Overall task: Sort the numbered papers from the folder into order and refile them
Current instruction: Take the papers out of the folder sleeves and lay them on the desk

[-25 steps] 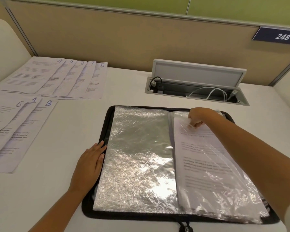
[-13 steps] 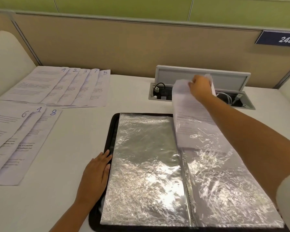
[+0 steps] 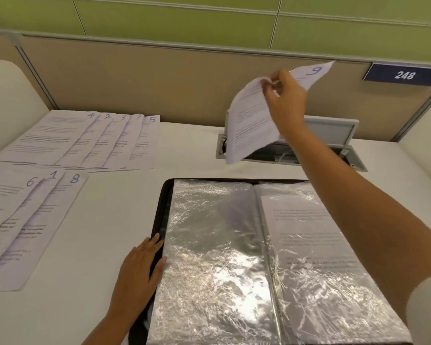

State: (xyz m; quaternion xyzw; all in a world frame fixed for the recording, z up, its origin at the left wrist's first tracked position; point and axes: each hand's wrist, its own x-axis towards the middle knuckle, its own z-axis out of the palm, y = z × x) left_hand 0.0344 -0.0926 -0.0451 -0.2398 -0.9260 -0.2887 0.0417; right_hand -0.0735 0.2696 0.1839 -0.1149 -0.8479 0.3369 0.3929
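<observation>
Head view. Right hand (image 3: 285, 95) is raised above and behind the folder (image 3: 271, 257), pinching sheet 9 (image 3: 253, 120) near its top edge; the sheet hangs clear of the desk (image 3: 109, 232), bowed and drooping. Left hand (image 3: 140, 267) lies flat with straight fingers on the folder's left border, steadying it. Eight numbered sheets (image 3: 77, 140) lie fanned in two rows left of the folder.

Assessment: the sheet is light, limp and crease-prone; a one-corner pinch lets it fold. Hold at the top margin. The folder's sleeves (image 3: 214, 245) look slick and crinkly.
</observation>
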